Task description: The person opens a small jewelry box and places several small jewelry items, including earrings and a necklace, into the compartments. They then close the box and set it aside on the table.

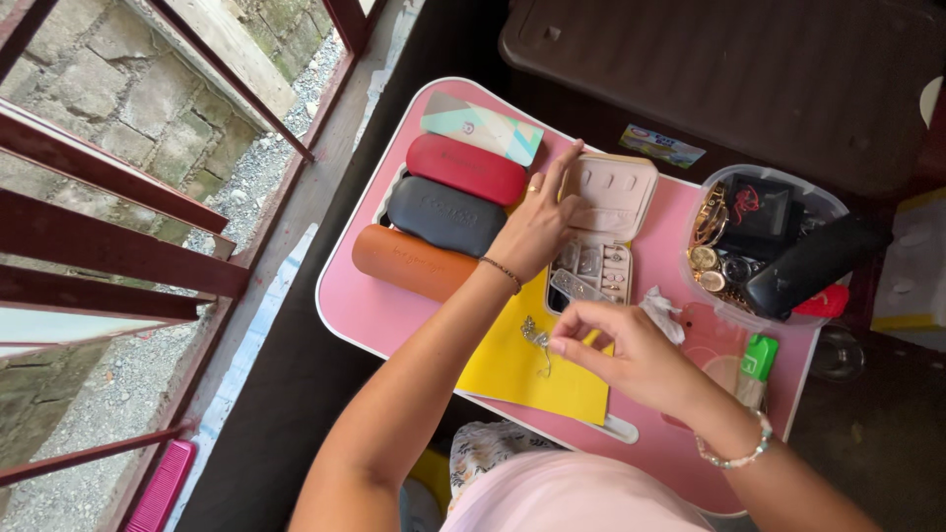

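Four glasses cases point(448, 212) lie at the pink table's point(370, 305) left. Your left hand point(537, 232), fingers spread, rests on the open jewellery box point(603, 232). Your right hand point(626, 355) pinches a silver chain point(537, 337) over the yellow sheet point(517, 379). A clear tub point(764, 246) sits right.

Open beige jewellery box point(603, 222); silver chain point(537, 338) pinched above yellow sheet point(522, 374).
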